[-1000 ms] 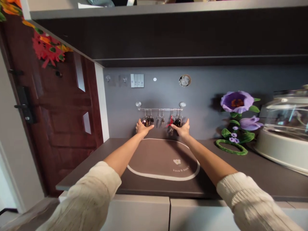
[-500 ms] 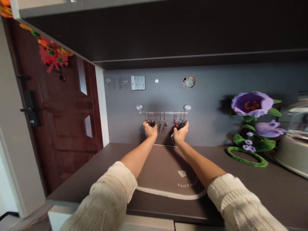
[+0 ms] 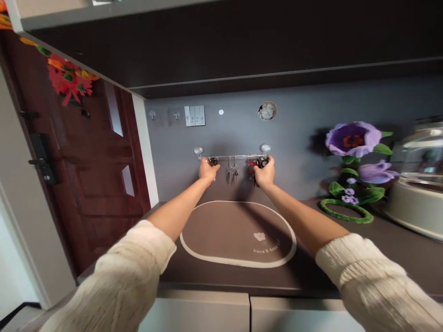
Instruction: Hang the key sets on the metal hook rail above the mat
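Observation:
A clear rail (image 3: 224, 157) with a suction cup at each end is fixed to the grey back wall. My left hand (image 3: 207, 171) is at the rail's left end, its fingers closed round a bunch of dark keys (image 3: 213, 162). At the right end, my right hand (image 3: 266, 174) grips another bunch of keys (image 3: 261, 163), with something red beside it. Two key rings (image 3: 233, 170) with small keys hang free from the middle hooks between my hands. My palms hide part of both bunches.
Below the rail, an oval brown mat (image 3: 221, 230) lies on the dark counter (image 3: 235, 279). To the right stand a purple plush flower (image 3: 353, 140) and a glass-topped appliance (image 3: 415, 198). A shelf (image 3: 224, 50) overhangs the wall; a red-brown door (image 3: 93, 184) is at left.
Both hands have risen closer to the rail with the keys in them and sit slightly farther apart. The view has shifted, and the whole mat now shows.

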A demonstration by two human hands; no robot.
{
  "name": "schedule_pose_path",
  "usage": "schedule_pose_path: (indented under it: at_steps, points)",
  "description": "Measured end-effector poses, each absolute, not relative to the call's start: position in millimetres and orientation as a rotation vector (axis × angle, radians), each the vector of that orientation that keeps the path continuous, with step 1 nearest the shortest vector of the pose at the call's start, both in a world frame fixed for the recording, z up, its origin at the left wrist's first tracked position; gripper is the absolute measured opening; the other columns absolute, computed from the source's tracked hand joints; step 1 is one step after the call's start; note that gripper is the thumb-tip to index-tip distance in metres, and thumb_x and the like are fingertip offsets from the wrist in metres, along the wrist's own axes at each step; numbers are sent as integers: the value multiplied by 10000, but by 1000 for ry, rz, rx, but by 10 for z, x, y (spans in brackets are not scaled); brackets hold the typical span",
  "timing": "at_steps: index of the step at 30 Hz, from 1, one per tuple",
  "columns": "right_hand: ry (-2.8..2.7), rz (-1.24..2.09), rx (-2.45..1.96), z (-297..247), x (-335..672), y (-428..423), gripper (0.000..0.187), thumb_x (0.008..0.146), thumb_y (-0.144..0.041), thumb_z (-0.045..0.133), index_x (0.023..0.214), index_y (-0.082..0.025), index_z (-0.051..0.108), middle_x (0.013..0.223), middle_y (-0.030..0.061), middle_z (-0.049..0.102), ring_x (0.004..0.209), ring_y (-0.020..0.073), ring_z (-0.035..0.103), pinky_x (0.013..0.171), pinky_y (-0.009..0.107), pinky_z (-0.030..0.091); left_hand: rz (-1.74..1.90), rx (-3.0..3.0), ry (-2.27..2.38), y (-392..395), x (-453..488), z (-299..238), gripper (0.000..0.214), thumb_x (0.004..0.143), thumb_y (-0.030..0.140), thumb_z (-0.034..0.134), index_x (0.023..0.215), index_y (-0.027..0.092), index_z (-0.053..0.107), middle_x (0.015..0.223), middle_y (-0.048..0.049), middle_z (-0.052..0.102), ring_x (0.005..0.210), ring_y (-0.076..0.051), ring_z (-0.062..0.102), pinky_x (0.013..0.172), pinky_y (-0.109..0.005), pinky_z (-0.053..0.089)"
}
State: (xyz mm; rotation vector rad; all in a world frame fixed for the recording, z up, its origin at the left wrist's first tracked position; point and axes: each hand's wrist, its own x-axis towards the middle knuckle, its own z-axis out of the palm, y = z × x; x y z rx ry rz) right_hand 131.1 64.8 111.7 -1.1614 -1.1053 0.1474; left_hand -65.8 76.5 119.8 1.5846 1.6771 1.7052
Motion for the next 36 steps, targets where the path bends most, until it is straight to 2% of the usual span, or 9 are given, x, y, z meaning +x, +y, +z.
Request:
schedule_pose_path:
  at_steps: [6, 11, 14, 17, 20, 23, 27, 31, 36]
  points:
    - [-1222, 179, -1138, 1290, 1324, 592, 655, 626, -151, 549, 1250, -159, 349, 1086, 106, 556, 982, 214, 530, 888, 353, 405, 1665, 1679, 1487, 575, -587, 1424, 493, 677, 284, 649, 1074, 185, 376, 743, 11, 556, 479, -71, 490, 466, -198, 383]
    - [-1688, 372, -1138, 1002, 1401, 418, 663, 583, -135, 618, 1207, -214, 410, 946, 28, 597, 782, 155, 571, 745, 300, 474, 1187, 2017, 1339, 271, -614, 1006, 498, 613, 289, 691, 1024, 195, 425, 705, 40, 537, 491, -53, 448, 485, -184, 383]
    - [-1996, 470, -1197, 776, 1451, 285, 707, 539, -134, 677, 1204, -197, 447, 929, 36, 615, 758, 156, 579, 710, 273, 474, 901, 2161, 1377, 152, -693, 682, 538, 604, 357, 680, 1060, 220, 430, 757, 36, 551, 498, -63, 446, 478, -198, 383]
    - [-2242, 598, -1177, 659, 1488, 182, 778, 486, -173, 740, 1213, -194, 465, 1044, 63, 610, 846, 183, 586, 739, 270, 468, 698, 2345, 1407, 80, -777, 510, 588, 545, 439, 700, 1050, 230, 482, 855, 12, 584, 686, -123, 533, 603, -230, 425]
    - [-2353, 757, -1160, 687, 1493, 149, 610, 535, -304, 739, 1107, -182, 563, 1035, 61, 628, 862, 191, 592, 766, 284, 464, 590, 2442, 1504, 19, -844, 503, 587, 522, 582, 652, 989, 240, 556, 959, -18, 593, 897, -198, 535, 734, -279, 425]
    - [-2256, 680, -1244, 789, 1442, 216, 404, 600, -384, 699, 933, -164, 639, 945, 65, 656, 861, 202, 595, 812, 311, 441, 679, 2441, 1687, -44, -889, 527, 551, 602, 681, 511, 913, 237, 608, 1036, -53, 585, 1013, -251, 495, 814, -337, 398]
    - [-1833, 414, -1404, 860, 1243, 434, 446, 628, -355, 686, 1011, -149, 587, 1024, 107, 622, 924, 220, 576, 832, 328, 421, 891, 2465, 1885, -92, -921, 440, 465, 769, 567, 393, 930, 189, 612, 1004, -94, 606, 990, -248, 507, 858, -385, 365]
    - [-1492, 362, -1436, 819, 913, 686, 588, 602, -391, 691, 1093, -140, 485, 1041, 103, 599, 933, 199, 569, 815, 312, 426, 907, 2765, 1576, -105, -927, 324, 442, 798, 519, 397, 1051, 201, 571, 1077, -77, 589, 1058, -224, 473, 918, -381, 329]
    - [-1269, 399, -1412, 748, 558, 927, 411, 621, -351, 669, 947, -166, 500, 923, 61, 626, 805, 161, 591, 728, 269, 453, 599, 2866, 1123, -123, -911, 277, 597, 772, 589, 387, 1261, 247, 407, 1303, -54, 452, 1197, -216, 387, 980, -357, 295]
